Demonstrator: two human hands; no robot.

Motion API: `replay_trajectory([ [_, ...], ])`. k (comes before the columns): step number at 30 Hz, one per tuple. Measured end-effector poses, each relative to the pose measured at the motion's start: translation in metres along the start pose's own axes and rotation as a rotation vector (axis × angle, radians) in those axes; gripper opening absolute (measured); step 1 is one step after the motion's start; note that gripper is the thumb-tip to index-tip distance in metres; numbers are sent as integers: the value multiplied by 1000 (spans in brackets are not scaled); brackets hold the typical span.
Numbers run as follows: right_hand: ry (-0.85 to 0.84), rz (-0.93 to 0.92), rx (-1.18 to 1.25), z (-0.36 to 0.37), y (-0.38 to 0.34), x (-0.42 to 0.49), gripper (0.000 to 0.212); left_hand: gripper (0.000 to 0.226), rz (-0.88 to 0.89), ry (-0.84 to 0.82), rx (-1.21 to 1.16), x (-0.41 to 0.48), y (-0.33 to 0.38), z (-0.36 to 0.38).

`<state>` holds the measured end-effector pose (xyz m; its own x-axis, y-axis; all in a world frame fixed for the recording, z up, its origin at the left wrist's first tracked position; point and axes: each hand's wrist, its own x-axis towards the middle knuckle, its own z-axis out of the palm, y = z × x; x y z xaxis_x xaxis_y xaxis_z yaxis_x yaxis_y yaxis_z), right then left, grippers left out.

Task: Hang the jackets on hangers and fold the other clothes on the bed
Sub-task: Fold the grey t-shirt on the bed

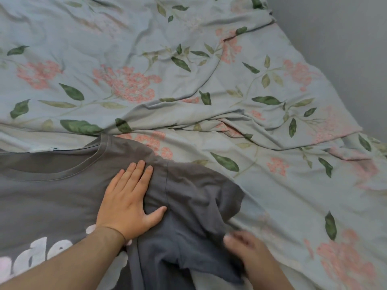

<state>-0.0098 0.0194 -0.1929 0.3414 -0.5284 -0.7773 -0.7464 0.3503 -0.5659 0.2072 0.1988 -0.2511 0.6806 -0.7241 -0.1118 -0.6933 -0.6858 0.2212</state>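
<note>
A grey T-shirt (pixel 52 195) with white printed letters lies front-up on the bed, its collar toward the far side. My left hand (pixel 127 201) rests flat on its shoulder area, fingers spread. The right sleeve (pixel 201 195) is bunched and partly turned over toward the shirt's body. My right hand (pixel 249 254), blurred, grips the shirt's edge just below that sleeve near the bottom of the view.
The bed is covered by a rumpled pale blue floral sheet (pixel 188 80) with pink flowers and green leaves. A grey wall (pixel 345 49) runs along the bed's right side. No hangers or jackets are in view.
</note>
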Motion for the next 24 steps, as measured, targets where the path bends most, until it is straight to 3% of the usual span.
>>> replay_trajectory([
  [3,-67,-38,459,-1,-32,17,29,98,-2,-4,7,0,0,0],
  [6,-106,-160,292,1,-70,36,13,98,-6,-3,10,0,0,0],
  [9,-1,-175,93,8,-79,57,19,97,-10,-6,12,0,1,0],
  [11,59,-147,187,6,-87,67,19,96,-16,-9,9,-1,1,-1],
  [13,233,-177,233,-5,-94,82,16,96,-16,-16,17,0,1,-1],
  [16,469,-310,9,-10,-104,95,19,97,-21,-25,23,1,1,0],
  [18,458,-345,-117,-2,-102,93,18,98,-21,-32,26,1,1,-1],
  [20,426,-333,-181,9,-92,76,35,99,-21,-42,20,1,2,-2],
  [21,497,-391,-261,15,-83,66,49,99,-21,-43,15,1,2,-3],
  [23,665,-720,-560,31,-62,36,61,99,-25,-44,12,1,3,-3],
  [24,637,-908,-709,40,-46,24,61,100,-25,-46,11,1,3,-4],
])
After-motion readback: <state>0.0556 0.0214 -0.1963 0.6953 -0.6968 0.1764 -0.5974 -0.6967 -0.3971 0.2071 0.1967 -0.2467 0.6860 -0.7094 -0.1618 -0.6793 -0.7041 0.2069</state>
